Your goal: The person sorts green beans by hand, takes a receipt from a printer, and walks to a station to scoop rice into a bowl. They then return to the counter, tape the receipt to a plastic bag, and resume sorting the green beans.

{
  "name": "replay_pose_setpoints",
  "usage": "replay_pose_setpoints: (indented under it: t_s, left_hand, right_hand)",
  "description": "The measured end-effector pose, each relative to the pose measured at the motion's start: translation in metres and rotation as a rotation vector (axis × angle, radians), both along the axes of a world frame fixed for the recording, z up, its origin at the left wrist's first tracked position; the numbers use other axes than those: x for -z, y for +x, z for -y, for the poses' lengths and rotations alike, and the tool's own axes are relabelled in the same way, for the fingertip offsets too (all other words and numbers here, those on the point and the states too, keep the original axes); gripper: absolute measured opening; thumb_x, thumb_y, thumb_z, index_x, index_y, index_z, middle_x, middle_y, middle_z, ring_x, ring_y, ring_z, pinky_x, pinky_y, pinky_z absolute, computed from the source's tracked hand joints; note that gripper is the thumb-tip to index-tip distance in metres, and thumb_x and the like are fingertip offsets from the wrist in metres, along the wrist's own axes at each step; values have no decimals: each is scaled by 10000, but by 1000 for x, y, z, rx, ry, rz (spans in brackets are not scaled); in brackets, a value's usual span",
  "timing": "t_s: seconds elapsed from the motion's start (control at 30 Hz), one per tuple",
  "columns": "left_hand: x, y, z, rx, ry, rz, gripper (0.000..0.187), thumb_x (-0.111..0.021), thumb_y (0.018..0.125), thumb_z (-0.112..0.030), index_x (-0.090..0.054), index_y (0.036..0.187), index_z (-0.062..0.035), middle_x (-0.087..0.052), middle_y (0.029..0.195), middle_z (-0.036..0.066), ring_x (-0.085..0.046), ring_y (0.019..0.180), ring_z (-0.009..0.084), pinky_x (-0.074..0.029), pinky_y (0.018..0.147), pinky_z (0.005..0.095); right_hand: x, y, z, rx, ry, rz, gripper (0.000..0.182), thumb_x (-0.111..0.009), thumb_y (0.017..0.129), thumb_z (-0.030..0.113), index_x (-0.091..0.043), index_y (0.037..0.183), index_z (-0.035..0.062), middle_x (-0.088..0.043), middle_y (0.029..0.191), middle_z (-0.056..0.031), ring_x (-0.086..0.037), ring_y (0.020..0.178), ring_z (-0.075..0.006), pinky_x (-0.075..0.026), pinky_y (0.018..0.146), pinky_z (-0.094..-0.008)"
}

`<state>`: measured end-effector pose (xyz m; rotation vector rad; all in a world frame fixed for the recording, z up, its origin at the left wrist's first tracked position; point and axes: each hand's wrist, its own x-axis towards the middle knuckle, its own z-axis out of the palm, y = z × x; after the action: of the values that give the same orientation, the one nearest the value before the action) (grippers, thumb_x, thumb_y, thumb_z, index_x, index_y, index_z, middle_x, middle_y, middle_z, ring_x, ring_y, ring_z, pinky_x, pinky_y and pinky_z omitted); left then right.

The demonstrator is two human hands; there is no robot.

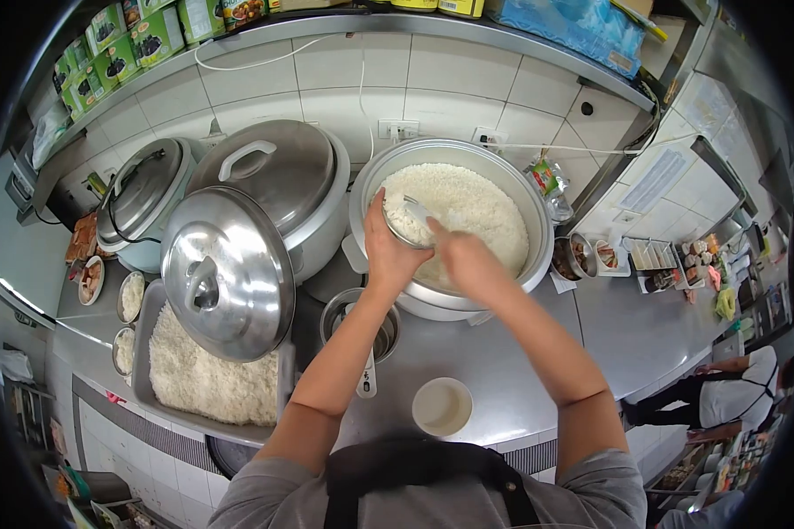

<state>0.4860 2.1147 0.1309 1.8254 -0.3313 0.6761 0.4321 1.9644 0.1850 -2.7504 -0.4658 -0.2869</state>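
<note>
A large rice cooker pot (pixel 538 251) stands uncovered in front of me, filled with white cooked rice (pixel 481 203). Over its left side my left hand (pixel 393 256) grips a small metal bowl (pixel 404 236) with rice in it. My right hand (pixel 469 256) is closed around the handle of a pale grey rice paddle (pixel 417 210), whose blade lies against the rice in the bowl. The fingers hide most of the handle. Below the pot, a metal pot (pixel 331 319) has a white-handled utensil (pixel 368 375) resting in it.
A loose metal lid (pixel 229 264) leans over a tray (pixel 163 401) of rice, against a lidded cooker (pixel 269 172). Another lidded cooker (pixel 141 189) stands farther left. A white container (pixel 442 407) sits near the counter's front edge. A person (pixel 737 388) stands at right.
</note>
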Motion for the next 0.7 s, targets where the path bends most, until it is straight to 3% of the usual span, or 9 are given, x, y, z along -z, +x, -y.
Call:
replay_pose_setpoints:
  t_s: [0.07, 0.2, 0.33, 0.4, 0.43, 0.5, 0.6, 0.63, 0.7]
  left_hand:
    - [2, 3, -3, 94, -67, -72, 1169, -937, 476, -98, -310, 1450, 53, -474, 1365, 244, -460, 1284, 428, -407, 1089, 460]
    - [3, 1, -2, 116, 60, -29, 1140, -924, 460, -113, -341, 1428, 38, -514, 1328, 238, -529, 1229, 412, -450, 1053, 443]
    - [-9, -5, 2, 57, 130, -10, 1102, -910, 475, -117, -356, 1417, 22, -549, 1294, 236, -582, 1173, 407, -493, 1005, 440]
    - [-5, -7, 3, 59, 83, -42, 1134, -922, 461, -113, -343, 1425, 27, -522, 1317, 233, -549, 1207, 407, -467, 1034, 442]
    - [-3, -11, 2, 71, 47, -82, 1165, -935, 447, -109, -330, 1433, 32, -495, 1340, 230, -517, 1242, 408, -441, 1062, 443]
    - [-3, -12, 0, 114, 4, -52, 1163, -935, 450, -107, -333, 1438, 16, -501, 1335, 223, -527, 1234, 401, -449, 1052, 440]
    - [-8, -6, -2, 155, -73, 30, 1130, -920, 465, -93, -351, 1439, -23, -533, 1306, 199, -565, 1200, 367, -476, 1025, 421]
    - [-9, -5, -2, 158, -100, 76, 1099, -905, 477, -82, -366, 1435, -45, -558, 1282, 182, -592, 1174, 339, -494, 1008, 407]
    - [-9, -3, -4, 145, -38, 104, 1103, -905, 477, -75, -362, 1437, -46, -555, 1287, 175, -589, 1179, 329, -490, 1012, 399]
  right_hand:
    - [-24, 10, 24, -57, 239, -136, 512, -557, 891, 34, -538, 1402, 40, -655, 921, -234, -661, 813, -423, -528, 768, -490]
    - [-70, -13, 9, 34, 105, 103, 482, -578, 894, 53, -576, 1375, 73, -650, 947, -235, -665, 841, -397, -532, 755, -486]
    - [-30, -24, -5, 104, -121, 31, 474, -581, 896, 68, -580, 1370, 83, -649, 922, -217, -662, 843, -398, -539, 747, -485]
    - [-12, -25, -2, 37, -128, 6, 489, -588, 907, 52, -571, 1393, 94, -681, 976, -201, -685, 811, -299, -552, 736, -431]
    - [-3, -18, 7, 35, -122, 1, 489, -588, 907, 52, -571, 1393, 94, -681, 976, -201, -685, 811, -299, -552, 736, -431]
    - [1, 6, 38, -323, 424, -29, 516, -596, 912, 22, -552, 1421, 101, -703, 1076, -203, -668, 815, -171, -545, 738, -370]
    - [-44, 1, 48, -48, 534, -255, 532, -594, 919, 2, -534, 1437, 107, -695, 1145, -223, -630, 856, -115, -525, 781, -341]
    - [-44, -1, 43, -65, 509, -129, 515, -599, 923, 19, -543, 1428, 103, -691, 1137, -235, -680, 895, -189, -525, 816, -369]
    - [-15, -8, 25, -88, 379, -7, 506, -602, 924, 27, -547, 1422, 97, -695, 1124, -231, -693, 893, -224, -528, 810, -380]
